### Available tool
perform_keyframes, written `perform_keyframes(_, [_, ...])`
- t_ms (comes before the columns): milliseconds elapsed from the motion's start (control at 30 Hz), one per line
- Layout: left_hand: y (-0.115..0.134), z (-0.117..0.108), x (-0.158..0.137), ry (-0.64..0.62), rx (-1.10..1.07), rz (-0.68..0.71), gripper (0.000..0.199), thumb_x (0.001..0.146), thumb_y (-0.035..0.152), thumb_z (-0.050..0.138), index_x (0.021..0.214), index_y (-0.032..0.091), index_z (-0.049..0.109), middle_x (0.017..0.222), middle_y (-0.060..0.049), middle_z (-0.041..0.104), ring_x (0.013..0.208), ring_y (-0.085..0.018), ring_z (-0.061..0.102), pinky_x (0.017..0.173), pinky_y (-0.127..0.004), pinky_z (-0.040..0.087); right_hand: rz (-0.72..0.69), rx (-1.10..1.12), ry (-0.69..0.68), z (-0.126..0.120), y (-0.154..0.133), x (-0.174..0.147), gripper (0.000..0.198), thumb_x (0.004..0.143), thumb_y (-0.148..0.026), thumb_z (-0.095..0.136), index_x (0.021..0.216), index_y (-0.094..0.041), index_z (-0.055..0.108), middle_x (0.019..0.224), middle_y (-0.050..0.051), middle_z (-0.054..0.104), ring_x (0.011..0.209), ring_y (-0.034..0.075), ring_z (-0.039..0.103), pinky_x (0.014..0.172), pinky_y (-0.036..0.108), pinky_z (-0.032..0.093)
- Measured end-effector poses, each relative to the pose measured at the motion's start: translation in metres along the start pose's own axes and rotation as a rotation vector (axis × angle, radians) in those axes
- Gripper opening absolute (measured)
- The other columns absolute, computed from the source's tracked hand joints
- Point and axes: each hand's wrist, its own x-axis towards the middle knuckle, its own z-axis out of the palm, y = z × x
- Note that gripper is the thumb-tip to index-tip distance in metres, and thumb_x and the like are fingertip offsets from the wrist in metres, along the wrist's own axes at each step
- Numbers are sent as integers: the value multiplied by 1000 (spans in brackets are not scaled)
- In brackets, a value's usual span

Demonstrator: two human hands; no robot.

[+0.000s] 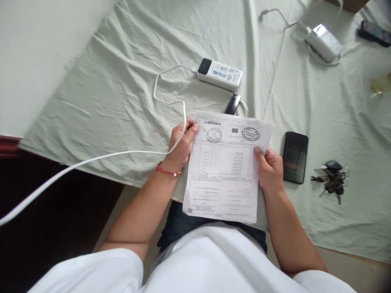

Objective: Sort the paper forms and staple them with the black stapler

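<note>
A stack of printed papers (222,183) with oval stamps, a barcode and tables hangs between my two hands, over the table's near edge and my lap. On its left side my left hand (180,146) pinches the upper edge, thumb on top. My right hand (269,167) grips the opposite edge, thumb also on the face of the top sheet. The fingers under the papers are hidden. A white cable (137,152) passes across my left wrist. Partly covered by the papers' far edge lies a small black object (232,104).
A green cloth (128,69) with wrinkles covers the table. Beyond the papers lies a white power bank (220,74) with the cable plugged in. To the right are a black phone (295,157) and a bunch of keys (333,179). A white charger (324,44) and another phone (375,32) lie farther back.
</note>
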Motion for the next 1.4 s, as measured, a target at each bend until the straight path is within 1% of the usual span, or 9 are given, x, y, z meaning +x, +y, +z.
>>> perform_keyframes(167, [7,2,-5,-153,-97,-105,39,82,53,85,85,20,65,78,-4,73,84,-24,76,70,-32,60,-31,164,54,6,-1,1,29,96,-47,73,115,-28,80,111,5,83,102,26,80,91,43,66])
perform_keyframes(300, [13,2,-10,-216,-23,-205,32,83,48,82,82,19,68,75,-5,74,76,-25,76,62,-32,58,-58,180,112,10,-5,3,30,93,-48,76,111,-25,79,107,6,83,106,26,79,94,44,66])
perform_keyframes(400, [11,0,-9,-188,29,-205,31,84,47,83,85,19,71,76,-4,75,75,-24,76,62,-31,58,-83,164,157,11,-5,6,26,93,-48,75,105,-25,74,103,4,80,101,22,78,93,40,64])
perform_keyframes(633, [7,2,-6,-104,-32,-99,48,69,49,97,100,21,73,101,-7,82,104,-30,78,86,-38,63,-100,142,230,7,-2,11,36,77,-39,90,96,-24,64,96,-1,76,84,15,73,81,32,63])
perform_keyframes(833, [12,2,-6,-96,-108,-157,41,81,51,86,103,19,73,103,-11,81,117,-36,75,94,-45,63,-94,128,181,4,-4,12,27,84,-42,84,100,-23,73,100,2,79,94,19,75,90,37,62])
perform_keyframes(1000, [10,-2,-2,-148,-98,-274,29,80,39,84,96,16,75,92,-11,81,109,-37,78,92,-47,65,-198,-127,247,-4,-1,13,28,93,-50,73,98,-22,74,89,1,74,88,18,71,86,36,59])
perform_keyframes(1167, [10,-3,0,-147,-105,-279,30,81,37,84,100,16,75,96,-11,82,110,-35,78,95,-49,65,-405,-456,463,-12,-13,9,29,96,-47,70,81,-22,69,75,-1,62,77,17,62,82,36,55])
perform_keyframes(1267, [11,-2,1,-158,-112,-269,33,80,37,86,103,16,75,98,-11,82,112,-36,78,99,-51,64,-401,-230,498,-15,-23,11,19,93,-42,73,93,-23,74,85,1,70,89,21,69,93,41,58])
perform_keyframes(1400, [10,-3,1,-158,-128,-246,36,79,38,89,104,16,74,99,-11,82,114,-36,77,100,-51,63,-225,146,378,-23,-28,18,18,85,-37,78,97,-23,77,91,2,76,103,23,74,104,43,57])
